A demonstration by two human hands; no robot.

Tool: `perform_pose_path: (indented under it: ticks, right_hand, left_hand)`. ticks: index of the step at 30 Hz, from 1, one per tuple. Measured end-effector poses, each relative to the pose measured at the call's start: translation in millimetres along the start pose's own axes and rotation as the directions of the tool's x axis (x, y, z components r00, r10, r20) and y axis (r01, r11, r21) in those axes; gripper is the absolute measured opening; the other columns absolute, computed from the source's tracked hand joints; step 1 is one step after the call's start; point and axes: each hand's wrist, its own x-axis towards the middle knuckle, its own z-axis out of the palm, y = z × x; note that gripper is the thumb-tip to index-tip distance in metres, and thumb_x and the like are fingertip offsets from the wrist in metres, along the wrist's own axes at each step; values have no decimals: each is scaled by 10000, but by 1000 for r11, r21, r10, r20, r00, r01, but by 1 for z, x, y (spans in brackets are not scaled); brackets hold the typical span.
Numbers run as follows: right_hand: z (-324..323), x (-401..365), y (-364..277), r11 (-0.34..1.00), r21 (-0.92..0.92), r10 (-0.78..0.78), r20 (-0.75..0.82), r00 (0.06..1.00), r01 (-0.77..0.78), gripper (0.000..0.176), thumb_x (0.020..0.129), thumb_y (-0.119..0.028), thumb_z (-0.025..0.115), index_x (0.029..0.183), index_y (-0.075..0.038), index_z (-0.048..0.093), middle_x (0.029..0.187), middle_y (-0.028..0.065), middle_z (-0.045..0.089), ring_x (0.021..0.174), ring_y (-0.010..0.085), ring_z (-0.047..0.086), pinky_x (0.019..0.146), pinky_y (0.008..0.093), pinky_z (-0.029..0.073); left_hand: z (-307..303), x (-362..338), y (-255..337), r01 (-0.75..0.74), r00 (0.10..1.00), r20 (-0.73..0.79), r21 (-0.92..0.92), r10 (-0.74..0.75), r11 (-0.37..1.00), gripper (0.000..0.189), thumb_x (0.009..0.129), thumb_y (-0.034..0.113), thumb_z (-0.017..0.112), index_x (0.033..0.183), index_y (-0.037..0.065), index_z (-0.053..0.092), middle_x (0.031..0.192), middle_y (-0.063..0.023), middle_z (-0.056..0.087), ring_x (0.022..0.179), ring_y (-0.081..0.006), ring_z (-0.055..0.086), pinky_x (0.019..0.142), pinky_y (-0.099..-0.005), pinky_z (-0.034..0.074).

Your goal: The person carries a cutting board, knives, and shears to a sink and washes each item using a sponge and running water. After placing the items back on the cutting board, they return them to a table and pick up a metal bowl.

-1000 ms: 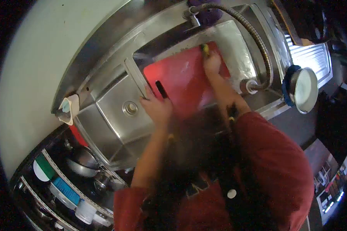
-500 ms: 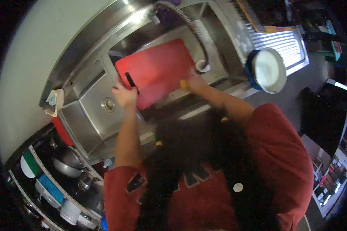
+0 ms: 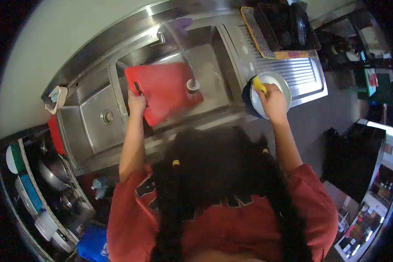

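A red cutting board (image 3: 163, 89) leans tilted in the right-hand sink basin (image 3: 214, 87). My left hand (image 3: 136, 104) is closed on its left edge, beside the handle slot. Over a pale round bowl (image 3: 280, 81) at the right of the sink, my right hand (image 3: 273, 102) pinches a yellow sponge (image 3: 260, 85). The sponge is at the bowl's upper left rim, and part of the bowl lies behind the hand. The coiled faucet hose (image 3: 179, 46) hangs down with its spray head (image 3: 192, 85) in front of the board's right part.
The left sink basin (image 3: 98, 102) has a round drain. A ridged drainboard (image 3: 294, 76) lies to the right, with a mat (image 3: 260, 32) and dark items behind it. A small caddy (image 3: 56, 99) stands at the left corner. Shelves with pots (image 3: 54, 174) are at lower left.
My right hand has moved right, from the board to the bowl, with the yellow sponge. My left hand still holds the cutting board. The whole view has shifted.
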Motion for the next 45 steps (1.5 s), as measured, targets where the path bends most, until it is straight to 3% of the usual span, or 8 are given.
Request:
perform_pose_path:
  ticks: [2, 10, 18, 20, 30, 33, 41, 45]
  right_hand:
    - [-1, -7, 24, 964, -137, 227, -18, 974, -227, 307, 788, -163, 655, 1061, -27, 620, 936, 185, 607, 867, 374, 576, 779, 430, 465]
    - [31, 2, 10, 985, 24, -158, -283, 946, 172, 337, 759, -37, 587, 1093, -74, 618, 1017, 173, 577, 937, 359, 538, 847, 439, 436]
    - [218, 74, -5, 975, 218, 40, -14, 999, -36, 374, 876, -253, 580, 1158, -7, 580, 1155, 172, 601, 1056, 332, 570, 956, 402, 419]
    - [243, 99, 19, -319, 598, 127, 796, 592, -736, 420, 905, -303, 543, 1192, 3, 553, 1200, 144, 596, 1079, 297, 571, 957, 414, 428]
    - [115, 87, -43, 360, 552, 116, 774, 623, -752, 209, 814, -150, 569, 976, -22, 602, 952, 92, 646, 821, 240, 649, 690, 366, 543]
    - [112, 56, -16, 663, 635, -95, 596, 797, -396, 226, 765, -126, 592, 963, -18, 611, 1000, 104, 631, 841, 241, 642, 712, 361, 533]
    - [88, 5, -87, 301, 665, 122, 684, 719, -684, 555, 662, -106, 641, 1192, 1, 516, 1063, 117, 609, 971, 291, 598, 846, 415, 501]
    - [107, -6, -71, 227, 640, 247, 691, 679, -734, 606, 664, -89, 604, 1248, -12, 462, 1127, 125, 582, 948, 306, 610, 777, 428, 535]
  left_hand:
    - [15, 19, -27, 53, 958, 273, -472, 89, 880, 639, 663, -90, 509, 1269, 90, 419, 719, -76, 575, 477, -207, 547, 374, -315, 412]
    - [-20, 15, -48, 271, 925, 379, -642, -11, 717, 544, 554, -116, 419, 1058, 82, 469, 704, -66, 537, 508, -195, 525, 399, -318, 413]
    - [-17, 23, -112, 400, 864, 496, -777, 82, 486, 435, 510, -47, 460, 890, 161, 437, 682, -28, 470, 492, -154, 443, 436, -278, 339]
    - [-5, 26, -125, 414, 848, 507, -814, 154, 407, 432, 515, -47, 460, 892, 164, 442, 684, -24, 471, 497, -152, 444, 436, -279, 341]
    - [22, 43, -140, 565, 799, 600, -776, 48, 282, 352, 615, -10, 479, 948, 40, 583, 739, -73, 591, 561, -189, 550, 475, -312, 413]
    - [80, 104, -199, 454, 712, 700, -516, 52, 727, 310, 659, 58, 505, 953, 46, 605, 674, -63, 577, 581, -182, 567, 505, -320, 430]
    - [146, 54, -93, -128, 975, -127, 350, 182, 928, 498, 838, 412, 535, 1179, 49, 556, 1221, -182, 530, 1139, -304, 506, 928, -473, 408]
    - [179, 1, -45, -427, 900, 60, 318, 431, 847, 608, 830, 398, 591, 1302, 36, 467, 1420, -182, 368, 1304, -437, 301, 1074, -579, 195]
